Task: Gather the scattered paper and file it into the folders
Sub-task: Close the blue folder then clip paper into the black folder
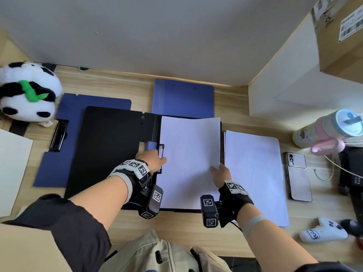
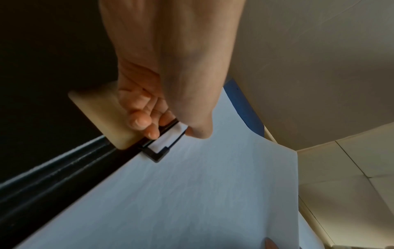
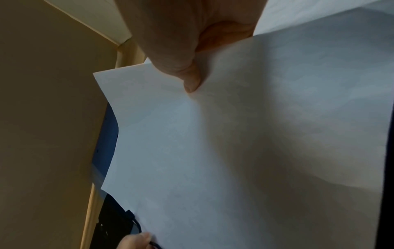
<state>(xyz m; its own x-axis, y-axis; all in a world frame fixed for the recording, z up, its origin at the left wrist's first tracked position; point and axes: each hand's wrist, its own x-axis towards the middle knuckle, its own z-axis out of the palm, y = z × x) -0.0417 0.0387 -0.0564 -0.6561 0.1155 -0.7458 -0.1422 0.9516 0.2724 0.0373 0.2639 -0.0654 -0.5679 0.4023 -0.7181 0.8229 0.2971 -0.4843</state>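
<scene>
An open black folder [image 1: 112, 146] lies on the desk in front of me. A white sheet [image 1: 188, 160] lies on its right half, its right edge lifted. My left hand [image 1: 155, 160] grips the black wire clip [image 1: 161, 152] at the folder's spine; its fingers [image 2: 147, 124] curl round the clip lever [image 2: 166, 134] in the left wrist view. My right hand [image 1: 221, 173] pinches the sheet's right edge, thumb [image 3: 189, 79] on top of the paper [image 3: 245, 143]. A stack of white paper [image 1: 255, 173] lies to the right of the folder.
An open blue folder [image 1: 64, 134] lies under the black one on the left, and a closed blue folder [image 1: 182, 97] behind it. A plush panda [image 1: 27, 91] sits far left. A phone [image 1: 298, 177], a pink bottle [image 1: 328, 130] and a cardboard box [image 1: 341, 32] stand right.
</scene>
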